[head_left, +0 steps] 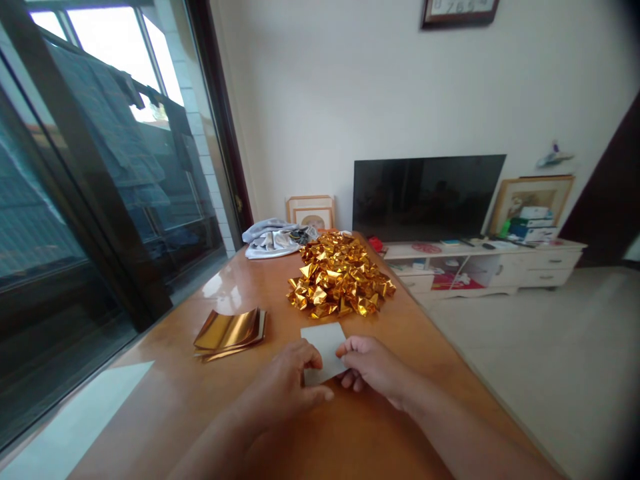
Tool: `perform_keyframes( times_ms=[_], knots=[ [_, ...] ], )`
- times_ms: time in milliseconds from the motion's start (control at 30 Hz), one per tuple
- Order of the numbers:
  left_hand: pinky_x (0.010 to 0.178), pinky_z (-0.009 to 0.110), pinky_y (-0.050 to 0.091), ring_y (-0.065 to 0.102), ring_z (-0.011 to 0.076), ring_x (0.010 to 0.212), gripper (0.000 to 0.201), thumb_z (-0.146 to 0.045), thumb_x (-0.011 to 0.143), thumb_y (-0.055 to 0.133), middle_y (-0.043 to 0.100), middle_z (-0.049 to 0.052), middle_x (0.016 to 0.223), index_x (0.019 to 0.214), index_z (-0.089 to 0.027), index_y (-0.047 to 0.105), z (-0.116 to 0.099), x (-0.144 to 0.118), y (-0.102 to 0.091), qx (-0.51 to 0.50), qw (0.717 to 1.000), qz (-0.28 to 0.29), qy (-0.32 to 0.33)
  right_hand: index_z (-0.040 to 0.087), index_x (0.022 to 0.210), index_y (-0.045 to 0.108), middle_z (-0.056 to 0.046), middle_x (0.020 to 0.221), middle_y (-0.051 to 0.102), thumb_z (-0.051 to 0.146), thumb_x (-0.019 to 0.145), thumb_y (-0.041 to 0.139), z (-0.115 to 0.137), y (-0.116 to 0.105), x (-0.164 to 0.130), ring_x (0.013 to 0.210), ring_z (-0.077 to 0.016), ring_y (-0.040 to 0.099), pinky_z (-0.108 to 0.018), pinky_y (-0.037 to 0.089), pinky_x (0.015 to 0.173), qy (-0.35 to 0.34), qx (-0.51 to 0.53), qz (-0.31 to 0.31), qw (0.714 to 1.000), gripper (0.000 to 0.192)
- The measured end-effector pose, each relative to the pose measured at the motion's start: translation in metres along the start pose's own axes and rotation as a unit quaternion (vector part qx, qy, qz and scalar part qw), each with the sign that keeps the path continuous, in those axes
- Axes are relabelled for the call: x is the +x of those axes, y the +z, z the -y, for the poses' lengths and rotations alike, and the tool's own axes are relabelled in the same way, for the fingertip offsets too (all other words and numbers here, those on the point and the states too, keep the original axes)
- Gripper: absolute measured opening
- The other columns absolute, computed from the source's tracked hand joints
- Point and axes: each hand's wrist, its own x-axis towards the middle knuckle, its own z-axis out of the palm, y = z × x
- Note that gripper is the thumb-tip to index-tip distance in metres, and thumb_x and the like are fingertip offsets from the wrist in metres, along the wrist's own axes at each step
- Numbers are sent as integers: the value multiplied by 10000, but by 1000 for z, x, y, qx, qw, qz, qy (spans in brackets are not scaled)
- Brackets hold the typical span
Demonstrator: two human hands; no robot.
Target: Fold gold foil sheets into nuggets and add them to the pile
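Observation:
A small pale sheet of paper [325, 343] lies at the near middle of the table, its light side up. My right hand [367, 363] pinches its right edge between thumb and forefinger, with the other fingers curled below. Over the sheet's left edge is my left hand [295, 377], thumb and fingers apart; whether it touches the paper I cannot tell. Beyond the sheet rises a heap of folded gold foil pieces [340, 277]. To the left sits a stack of gold foil sheets [230, 332], slightly curled at the edges.
The brown wooden table [400, 400] stretches away from me. A large pale sheet [85, 420] lies at its left edge, and a grey-white bag [275, 239] at its far end. A television [427, 197] stands on a white cabinet [545, 260]; glass doors [125, 167] are on the left.

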Motion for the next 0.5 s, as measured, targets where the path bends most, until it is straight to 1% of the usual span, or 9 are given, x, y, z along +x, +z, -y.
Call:
perform_keyframes(
  times_ms=[100,233,333,400,500],
  knots=[
    [745,269,399,552,186,882,334,-341,677,769,616,20,987,904,-205,564,-5,-3,0,39,999,38,-1,156,933,596,-30,735,686,164,761,507,3,-1,-1,579,-102,616,-170,386,472,12,19,-4,1000,194],
    [728,266,379,532,181,869,259,-229,687,697,597,11,954,897,-208,548,-5,-3,-2,66,997,47,-16,146,931,595,-38,730,684,162,763,521,6,-2,-3,582,-99,613,-173,401,495,29,49,2,998,184],
    [700,264,369,525,173,823,191,-192,704,635,591,5,905,876,-210,555,-7,-2,-2,67,996,56,-20,146,950,580,-36,719,680,161,769,517,6,-2,-3,578,-101,611,-184,423,517,43,68,5,997,192],
    [697,262,367,529,171,821,144,-171,714,596,591,4,885,849,-209,564,-8,-2,-3,63,996,58,-19,154,961,568,-32,724,678,171,780,511,5,-3,-3,577,-106,614,-189,417,511,43,55,8,997,190],
    [702,259,367,538,173,832,102,-137,722,544,593,9,854,792,-204,574,-11,0,-4,58,996,65,-12,175,965,564,-15,699,662,228,825,497,3,-8,-3,529,-119,584,-206,367,466,43,-30,19,998,164]
  ],
)
